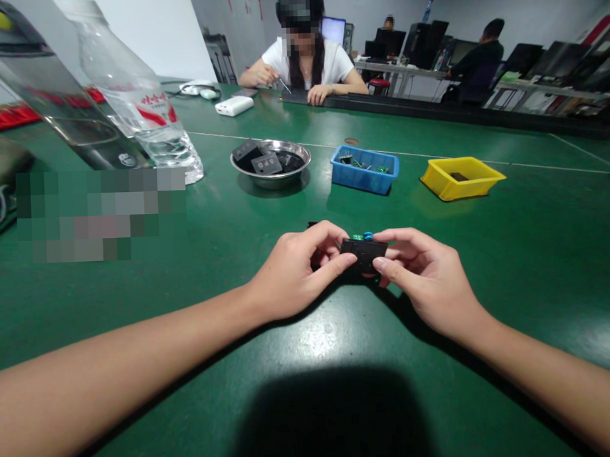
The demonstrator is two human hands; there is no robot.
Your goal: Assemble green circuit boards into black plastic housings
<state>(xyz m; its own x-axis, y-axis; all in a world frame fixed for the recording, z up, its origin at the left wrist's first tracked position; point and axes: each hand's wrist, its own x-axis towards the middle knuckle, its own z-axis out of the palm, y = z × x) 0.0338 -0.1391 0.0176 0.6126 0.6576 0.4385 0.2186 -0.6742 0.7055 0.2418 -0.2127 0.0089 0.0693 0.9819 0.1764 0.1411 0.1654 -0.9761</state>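
Observation:
Between my two hands is a small black plastic housing [364, 255], held just above the green table. My left hand [306, 268] grips its left side, thumb on the near face and fingers behind. On the right side, my right hand [427, 274] pinches it with the thumb in front and the index finger at the top edge. A green circuit board with a blue part [368, 236] sticks out of the housing's top, touching or close to my right index finger. Another black piece shows behind my left fingers; I cannot tell whether it is joined to the housing.
Beyond my hands stand a metal bowl [273, 183] of black plastic pieces, a blue bin [366, 180] of circuit boards and a yellow bin [464, 188] with a dark piece inside. A plastic water bottle [146, 121] and a larger bottle [65, 97] stand left. A person [306, 65] works across the table.

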